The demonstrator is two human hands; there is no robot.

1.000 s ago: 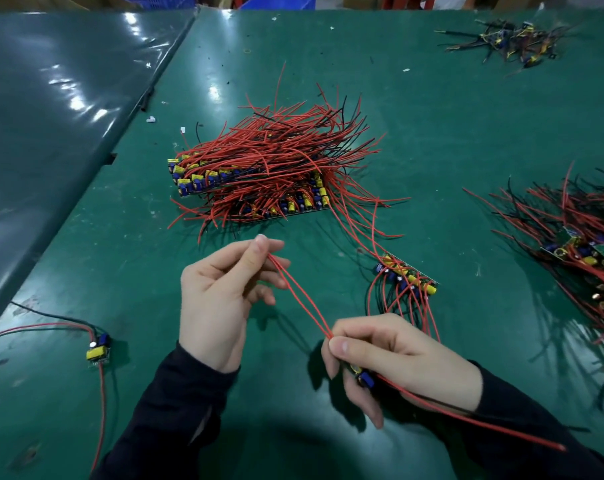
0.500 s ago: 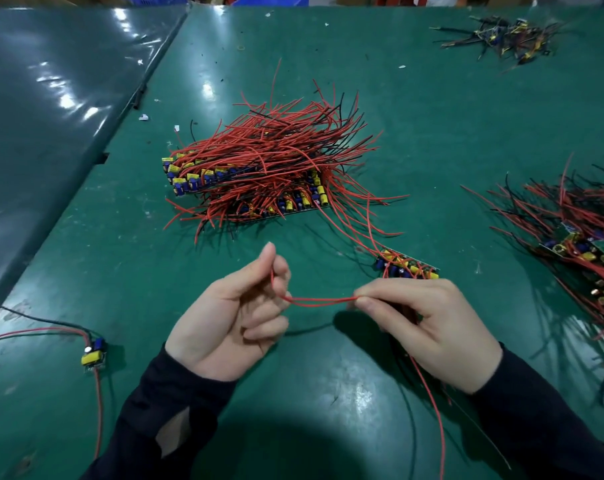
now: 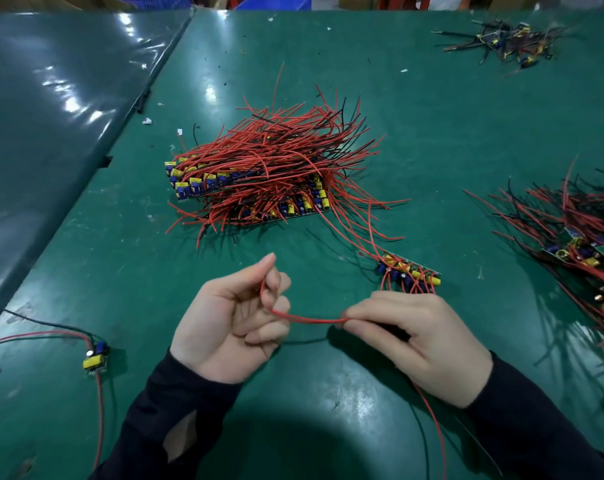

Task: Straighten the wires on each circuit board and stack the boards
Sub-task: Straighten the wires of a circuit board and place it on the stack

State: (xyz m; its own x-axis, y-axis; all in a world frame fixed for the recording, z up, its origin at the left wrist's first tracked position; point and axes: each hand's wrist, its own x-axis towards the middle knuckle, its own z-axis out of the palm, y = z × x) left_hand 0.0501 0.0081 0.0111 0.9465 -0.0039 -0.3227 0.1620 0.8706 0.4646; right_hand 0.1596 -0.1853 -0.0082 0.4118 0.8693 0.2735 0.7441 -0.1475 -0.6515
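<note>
Green rubbery mat [image 3: 432, 140] covers the whole bench, with a darker sheet [image 3: 51, 116] butting up on the left. Biggest thing on it is the stacked pile [image 3: 259, 174] of boards mid-table, red wires fanning out the back. Off to the right edge there's a messier heap [image 3: 577, 244], looks like the undone ones, and a small tangle [image 3: 504, 39] in the far corner. One row of boards [image 3: 411, 270] sits just beyond the right hand, and a lone board [image 3: 94, 358] lies by the left edge.

The piece in hand: a red wire [image 3: 307, 318] sags between the two hands. Left hand [image 3: 231, 327] pinches one end up by thumb and forefinger, other fingers loosely curled. Right hand [image 3: 421, 341] pinches the other end, fingers curled over something, probably the board itself, but I can't see it.

Handling-wise I'd guess these weigh nothing and the wire is soft and springy, so it'll want running through the fingers. Hold by the board edge near the solder joint, not yanking the lead, since that joint seems like the fragile bit.

Plenty of bare mat between hands and pile; watch for stray leads snagging around the stack.
</note>
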